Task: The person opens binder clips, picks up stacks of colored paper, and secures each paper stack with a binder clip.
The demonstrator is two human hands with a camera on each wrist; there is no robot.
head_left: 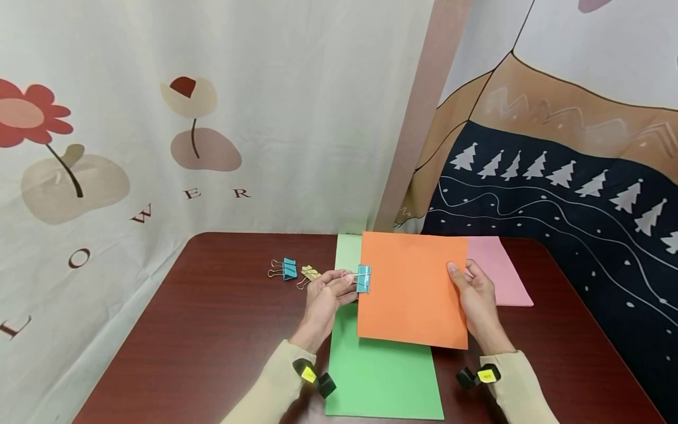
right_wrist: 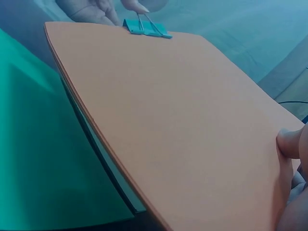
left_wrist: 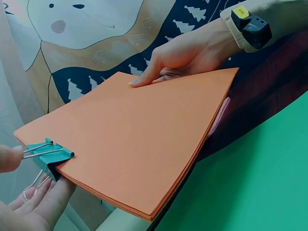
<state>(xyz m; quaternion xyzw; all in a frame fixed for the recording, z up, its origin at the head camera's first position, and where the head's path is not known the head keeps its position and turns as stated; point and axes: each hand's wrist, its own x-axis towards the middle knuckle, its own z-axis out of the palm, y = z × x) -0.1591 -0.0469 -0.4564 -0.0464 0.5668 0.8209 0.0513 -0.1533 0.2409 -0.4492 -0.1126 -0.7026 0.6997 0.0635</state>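
Note:
A stack of orange paper (head_left: 413, 288) is held up above the table, slightly tilted. On its left edge sits a teal binder clip (head_left: 363, 279), its jaws over the sheets. My left hand (head_left: 329, 294) has the clip's wire handles between thumb and fingers, the thumb on the upper handle (left_wrist: 43, 153) in the left wrist view. At the opposite edge my right hand (head_left: 478, 297) pinches the stack, thumb on top and fingers beneath. Several sheet edges (left_wrist: 115, 204) show along the stack's side in the left wrist view.
Green paper (head_left: 384, 377) lies under the orange stack, with a paler green sheet (head_left: 348, 250) behind. Pink paper (head_left: 505, 277) is at the right. Another teal binder clip (head_left: 288, 268) and a yellow binder clip (head_left: 309, 273) lie left on the brown table (head_left: 222, 330).

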